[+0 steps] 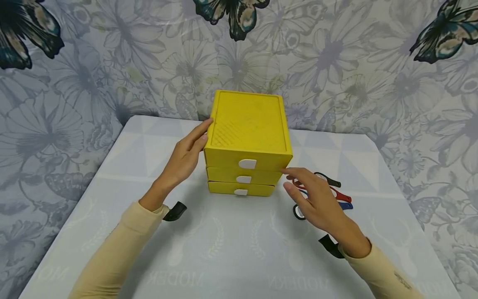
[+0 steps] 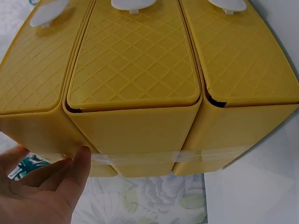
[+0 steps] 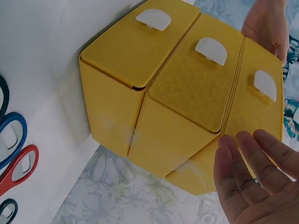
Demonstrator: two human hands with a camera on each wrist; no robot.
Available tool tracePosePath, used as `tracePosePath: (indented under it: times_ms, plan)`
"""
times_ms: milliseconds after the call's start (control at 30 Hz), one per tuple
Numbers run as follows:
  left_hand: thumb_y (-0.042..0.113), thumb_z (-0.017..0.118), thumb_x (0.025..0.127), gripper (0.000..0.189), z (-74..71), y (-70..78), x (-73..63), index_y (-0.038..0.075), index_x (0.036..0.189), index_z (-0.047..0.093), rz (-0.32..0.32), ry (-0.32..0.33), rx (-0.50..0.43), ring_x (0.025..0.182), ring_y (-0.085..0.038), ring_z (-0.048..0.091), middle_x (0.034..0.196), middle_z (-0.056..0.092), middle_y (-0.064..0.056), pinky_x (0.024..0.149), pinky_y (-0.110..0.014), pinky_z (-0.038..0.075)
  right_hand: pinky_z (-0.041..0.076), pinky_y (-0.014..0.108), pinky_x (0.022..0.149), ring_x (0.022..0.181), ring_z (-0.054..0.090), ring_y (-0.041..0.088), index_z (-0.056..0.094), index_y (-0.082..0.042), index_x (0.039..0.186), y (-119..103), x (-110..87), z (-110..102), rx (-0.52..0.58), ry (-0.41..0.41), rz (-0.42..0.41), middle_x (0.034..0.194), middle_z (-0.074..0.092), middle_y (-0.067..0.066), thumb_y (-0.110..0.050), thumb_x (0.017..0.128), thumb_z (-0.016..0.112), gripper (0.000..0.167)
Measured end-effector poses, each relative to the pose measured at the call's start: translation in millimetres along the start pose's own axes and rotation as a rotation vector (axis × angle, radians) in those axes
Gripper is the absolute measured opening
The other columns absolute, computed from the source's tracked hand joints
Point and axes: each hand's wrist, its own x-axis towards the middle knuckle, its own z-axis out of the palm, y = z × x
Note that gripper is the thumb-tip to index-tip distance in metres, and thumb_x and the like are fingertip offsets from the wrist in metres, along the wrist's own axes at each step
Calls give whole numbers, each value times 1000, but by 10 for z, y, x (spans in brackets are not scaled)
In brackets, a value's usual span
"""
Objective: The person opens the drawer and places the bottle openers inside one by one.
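A yellow unit of three stacked drawers (image 1: pixel 248 124) with white pull tabs (image 1: pixel 247 164) stands on the table, all drawers pushed in. My left hand (image 1: pixel 183 157) rests its fingertips against the unit's left side, near the top. In the left wrist view, that hand (image 2: pixel 51 186) touches the yellow side wall, which carries a strip of clear tape (image 2: pixel 140 157). My right hand (image 1: pixel 317 201) is at the unit's right side, fingers extended and holding nothing. Its fingertips (image 3: pixel 229 141) are by the top drawer's edge; whether they touch is hard to tell.
Several pairs of scissors lie to the right of the unit, partly behind my right hand, with red handles (image 1: pixel 341 196), blue handles (image 1: pixel 345 205) and black handles (image 1: pixel 330 181). Behind the white patterned table (image 1: pixel 231 249) rises a wall with flower and butterfly print (image 1: pixel 336 74).
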Motion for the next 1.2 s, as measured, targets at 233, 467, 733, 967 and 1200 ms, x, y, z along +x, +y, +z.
tracePosePath:
  times_ms: [233, 467, 733, 967, 1200]
  plan:
    - [38, 33, 110, 49, -2, 20, 17, 31, 158, 29, -13, -13, -44, 145, -15, 39, 163, 28, 9, 113, -41, 44, 58, 42, 87, 111, 64, 18, 60, -14, 137, -76, 112, 63, 69, -5, -58, 127, 67, 2, -22, 103, 59, 35]
    - [38, 34, 110, 49, -1, 7, 16, 31, 158, 29, -21, -8, -56, 146, -15, 38, 163, 29, 7, 114, -43, 43, 56, 29, 77, 100, 67, 11, 66, -13, 130, -175, 269, 153, 173, 47, -69, 114, 72, 0, -19, 98, 66, 32]
    - [39, 36, 110, 48, -11, 12, 0, 33, 157, 31, -31, 5, -61, 146, -15, 38, 162, 31, 7, 113, -43, 44, 61, 30, 80, 99, 70, 13, 66, -9, 125, -265, 411, 254, 219, 63, -97, 111, 74, 2, -15, 95, 70, 31]
    - [36, 36, 110, 48, -18, 3, 7, 33, 157, 31, -36, 2, -56, 145, -17, 39, 162, 32, 4, 114, -45, 43, 60, 28, 72, 91, 72, 14, 69, -6, 118, -347, 484, 298, 195, 97, -84, 103, 76, 3, -14, 94, 72, 26]
    - [35, 36, 110, 47, -8, -22, 7, 34, 157, 32, -35, 2, -65, 146, -17, 38, 162, 32, 4, 115, -46, 42, 57, 24, 60, 73, 70, 11, 75, -8, 103, -388, 551, 346, 101, 201, -71, 90, 77, 2, -15, 92, 74, 13]
